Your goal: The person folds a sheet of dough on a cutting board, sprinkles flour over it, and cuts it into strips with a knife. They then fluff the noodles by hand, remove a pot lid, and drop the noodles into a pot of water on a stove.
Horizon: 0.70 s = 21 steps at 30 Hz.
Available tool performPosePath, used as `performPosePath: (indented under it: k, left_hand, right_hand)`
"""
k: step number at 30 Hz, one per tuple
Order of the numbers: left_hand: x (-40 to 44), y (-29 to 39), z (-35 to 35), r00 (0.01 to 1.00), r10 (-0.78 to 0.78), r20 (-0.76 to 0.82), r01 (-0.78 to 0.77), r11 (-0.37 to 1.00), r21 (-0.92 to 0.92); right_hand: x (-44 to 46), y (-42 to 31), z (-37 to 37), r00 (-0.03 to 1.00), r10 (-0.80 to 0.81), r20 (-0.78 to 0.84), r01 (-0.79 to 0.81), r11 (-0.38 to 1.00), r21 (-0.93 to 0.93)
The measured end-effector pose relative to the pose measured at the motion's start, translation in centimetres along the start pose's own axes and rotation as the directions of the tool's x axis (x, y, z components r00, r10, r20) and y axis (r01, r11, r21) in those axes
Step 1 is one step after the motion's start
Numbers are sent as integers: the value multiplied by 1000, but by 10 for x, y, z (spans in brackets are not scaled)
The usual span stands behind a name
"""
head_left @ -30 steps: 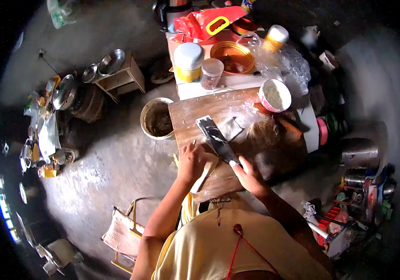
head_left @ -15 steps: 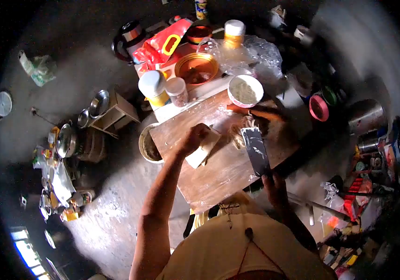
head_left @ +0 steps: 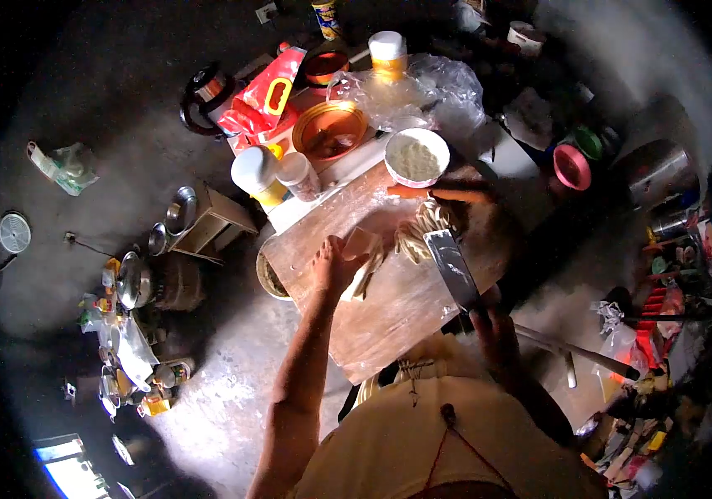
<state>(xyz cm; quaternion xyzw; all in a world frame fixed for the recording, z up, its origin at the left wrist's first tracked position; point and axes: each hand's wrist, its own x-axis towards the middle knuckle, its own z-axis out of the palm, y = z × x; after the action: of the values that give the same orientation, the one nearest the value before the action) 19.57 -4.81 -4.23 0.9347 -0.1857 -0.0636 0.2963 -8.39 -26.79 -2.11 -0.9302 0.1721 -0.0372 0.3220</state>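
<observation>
A floured wooden board lies in front of me. My left hand is at its left part, fingers curled against the upper end of a pale folded strip of dough. Just right of that strip, cut noodles lie in a loose heap. My right hand grips the handle end of a cleaver at the board's right edge. The dark, flour-smeared blade points away from me, its tip beside the noodles. A carrot lies behind the heap, below a white bowl of pale flour.
Behind the board stand an orange bowl, a lidded jar, a clear tub and crumpled plastic. A bucket shows under the board's left edge. Pans are at left, a pink basin at right.
My left hand has turned and shifted slightly at the dough, its fingers showing more. The cleaver remains in my right hand, its blade slightly more tilted. The whole view has shifted a little.
</observation>
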Motion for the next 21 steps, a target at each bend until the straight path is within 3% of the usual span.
performPosePath:
  k: [2,5,6,7,8,11,12,14,17,18,20,21]
  left_hand:
    - [-1,18,-9,982,-133,130,118,986,120]
    - [-8,2,13,992,85,91,-71,987,-145]
    - [-20,11,10,988,135,74,-116,968,-221]
    - [-29,25,2,990,77,116,-55,982,-181]
    - [-35,33,3,983,-84,165,115,975,-192]
    - [-43,20,10,985,-16,171,78,930,-359]
    - [-43,24,1,948,20,317,129,888,-442]
    - [-45,20,-7,890,71,451,194,835,-515]
    - [-56,0,-11,737,264,622,292,706,-645]
    - [-60,-1,-8,736,261,625,300,703,-645]
    - [-69,-2,-1,883,221,415,148,708,-691]
    - [-73,7,-3,935,119,335,155,712,-685]
  right_hand:
    - [5,-1,2,980,-180,-85,181,984,-3]
    - [21,-15,-3,960,-263,-99,265,964,9]
    - [26,-28,-12,993,-112,-24,114,986,123]
    - [27,-30,-13,999,-39,23,34,984,176]
    - [28,-31,-14,997,34,69,-49,974,221]
    - [26,-22,-5,998,-66,17,65,996,64]
    - [27,-22,-5,999,1,42,-5,995,100]
    - [29,-24,-8,995,67,71,-76,989,130]
    - [29,-30,-10,989,99,105,-116,980,164]
    - [29,-30,-9,989,70,128,-91,983,158]
    - [32,-35,-9,986,43,159,-67,986,150]
    - [37,-44,-12,970,68,234,-109,980,166]
